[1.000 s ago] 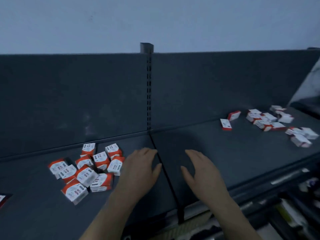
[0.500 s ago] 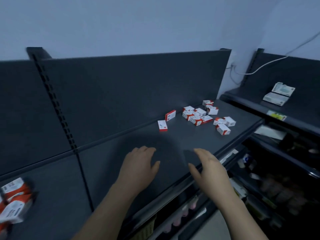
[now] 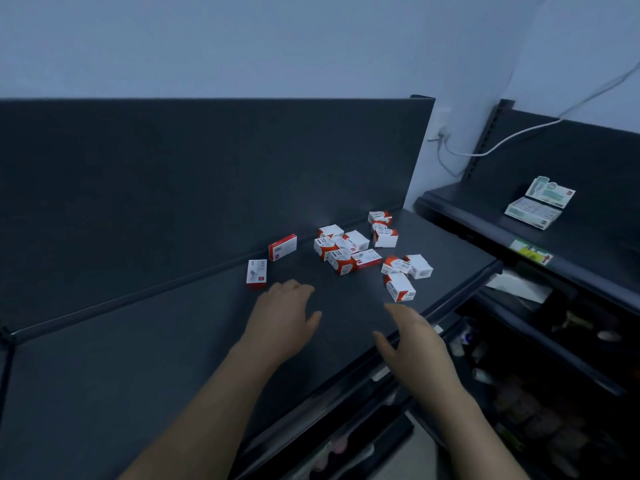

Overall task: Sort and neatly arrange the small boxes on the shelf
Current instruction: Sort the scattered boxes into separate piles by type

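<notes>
Here a dark shelf is seen running from the lower left of the frame toward the centre right, backed by a dark upright panel under a pale wall. The small boxes, white with red ends, are scattered on the shelf at the centre of the frame, none of them lined up. A loose heap is formed by most of them, tilted and overlapping, close to the panel. To the left of the heap a red box is stood on edge against the foot of the panel, and a flat box is laid face up just below and left of it. A pair of boxes is piled at the back right of the heap, and a cluster of three is set nearer the front edge, to the right. The left hand is held palm down over the shelf just below the flat box, fingers relaxed and slightly spread, with nothing gripped; whether the surface is touched cannot be told. The right hand is held over the front edge of the shelf, below the cluster of three, fingers loosely extended and thumb out, likewise empty. The hands are held apart, with bare shelf between them. At the right of the frame a second shelf is set at an angle, with a green and white packet resting on it and a white cable trailing along the wall above. Blurred goods are shown on lower shelves at the lower right.
</notes>
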